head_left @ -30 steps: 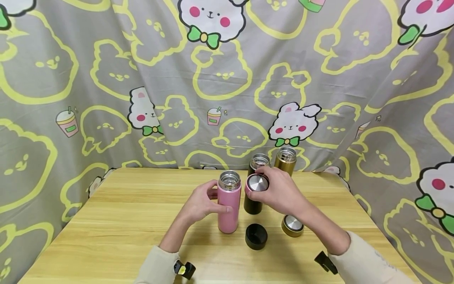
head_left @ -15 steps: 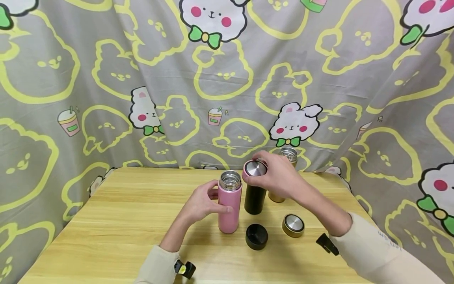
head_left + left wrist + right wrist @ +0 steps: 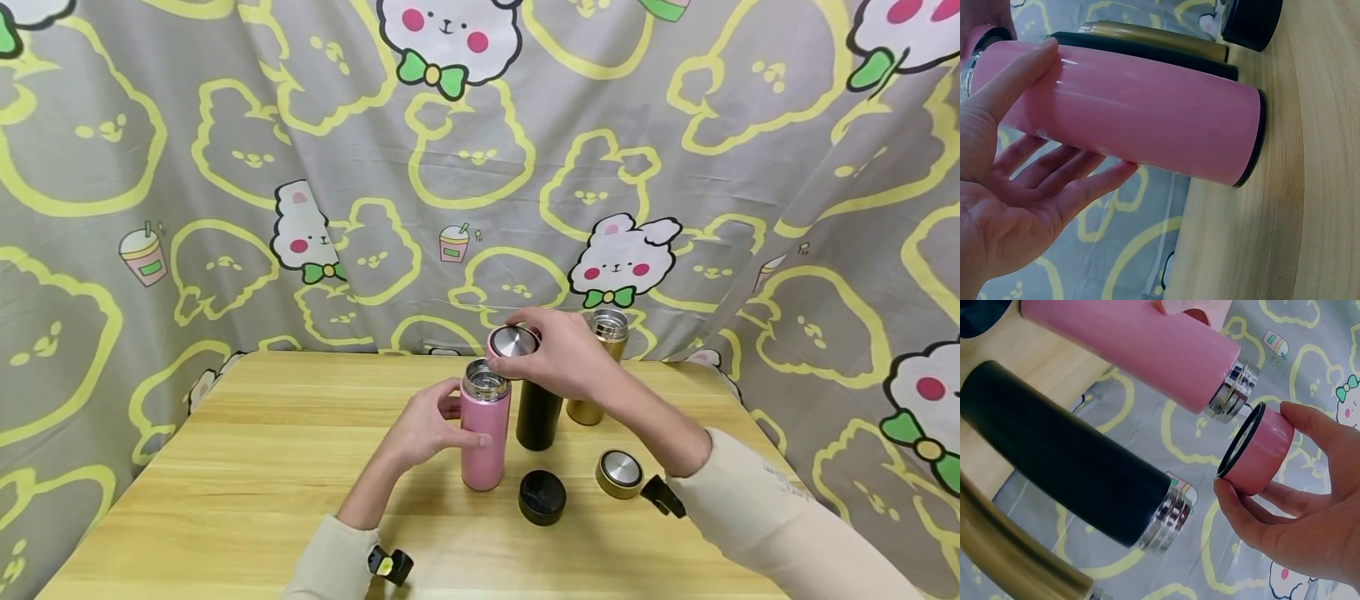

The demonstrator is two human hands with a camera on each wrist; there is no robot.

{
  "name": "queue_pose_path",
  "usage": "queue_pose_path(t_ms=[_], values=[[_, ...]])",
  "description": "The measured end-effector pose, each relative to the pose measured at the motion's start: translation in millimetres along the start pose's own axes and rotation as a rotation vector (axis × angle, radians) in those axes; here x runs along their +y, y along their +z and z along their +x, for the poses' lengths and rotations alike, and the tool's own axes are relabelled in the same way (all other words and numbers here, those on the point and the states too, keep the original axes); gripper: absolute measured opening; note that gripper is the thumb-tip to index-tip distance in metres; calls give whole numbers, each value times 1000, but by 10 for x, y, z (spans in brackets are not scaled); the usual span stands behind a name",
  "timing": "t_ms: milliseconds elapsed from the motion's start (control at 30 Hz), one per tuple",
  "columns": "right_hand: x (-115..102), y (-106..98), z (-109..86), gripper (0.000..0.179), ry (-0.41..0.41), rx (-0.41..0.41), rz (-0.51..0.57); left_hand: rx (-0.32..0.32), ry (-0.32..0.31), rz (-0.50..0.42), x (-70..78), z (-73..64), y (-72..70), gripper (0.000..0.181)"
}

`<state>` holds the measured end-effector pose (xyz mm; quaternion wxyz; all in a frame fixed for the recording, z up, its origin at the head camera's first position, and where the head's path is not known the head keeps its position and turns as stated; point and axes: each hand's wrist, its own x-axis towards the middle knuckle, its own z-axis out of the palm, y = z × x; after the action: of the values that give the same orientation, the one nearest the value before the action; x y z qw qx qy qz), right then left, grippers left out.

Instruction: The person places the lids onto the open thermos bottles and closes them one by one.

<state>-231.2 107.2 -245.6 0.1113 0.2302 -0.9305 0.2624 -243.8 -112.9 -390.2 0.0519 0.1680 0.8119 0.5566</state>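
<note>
The pink lid (image 3: 1266,453) is pinched between thumb and fingers of the right hand (image 3: 566,354), just clear of the mouth of the upright pink bottle (image 3: 483,454). The left hand (image 3: 426,429) grips the bottle, thumb opposing fingers.

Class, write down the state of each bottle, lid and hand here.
pink bottle: upright, uncapped
black bottle: upright, uncapped
gold bottle: upright, uncapped
pink lid: off, held
black lid: off, on the table
gold lid: off, on the table
left hand: holding the pink bottle
right hand: holding the pink lid
</note>
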Motion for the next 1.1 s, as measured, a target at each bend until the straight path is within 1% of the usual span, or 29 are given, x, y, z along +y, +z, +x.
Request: queue_pose_path(t_ms=[200,467,700,800,933,1100], values=[[-40,79,27,56,-27,7,32,-8,11,-11,-3,4,-2,67],[-88,154,40,53,-32,-18,55,-13,17,-16,-10,8,1,69],[-126,197,34,52,-5,-59,71,-5,7,-17,-13,7,-7,74],[-126,213,38,49,-16,-66,63,-4,5,-21,-9,7,-8,77],[-121,233,42,49,-42,-68,27,-4,0,-26,-14,13,-6,78],[-114,266,32,52,-33,-84,6,-2,1,-20,-27,19,-5,78]])
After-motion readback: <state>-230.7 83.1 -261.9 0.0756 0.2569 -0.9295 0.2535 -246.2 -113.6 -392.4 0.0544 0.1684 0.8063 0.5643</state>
